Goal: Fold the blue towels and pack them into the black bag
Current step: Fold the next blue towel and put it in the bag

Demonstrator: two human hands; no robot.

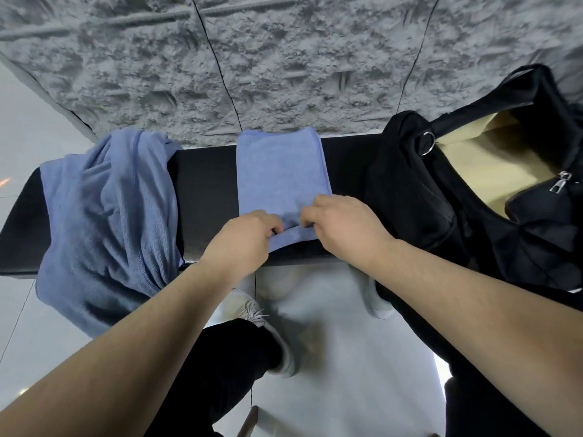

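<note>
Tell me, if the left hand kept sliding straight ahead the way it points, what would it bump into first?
The left hand already grips the near edge of the folded blue towel, so it would push that towel first, across the black bench toward the grey wall. How far off the wall is stays unclear.

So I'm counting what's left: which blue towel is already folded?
The folded blue towel mid-bench, pinched by left hand and right hand; the crumpled blue towel hangs unfolded.

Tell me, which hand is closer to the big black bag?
The right hand. It pinches the near edge of the folded towel, right beside the black bag. The left hand grips the same edge on the side away from the bag.
</note>
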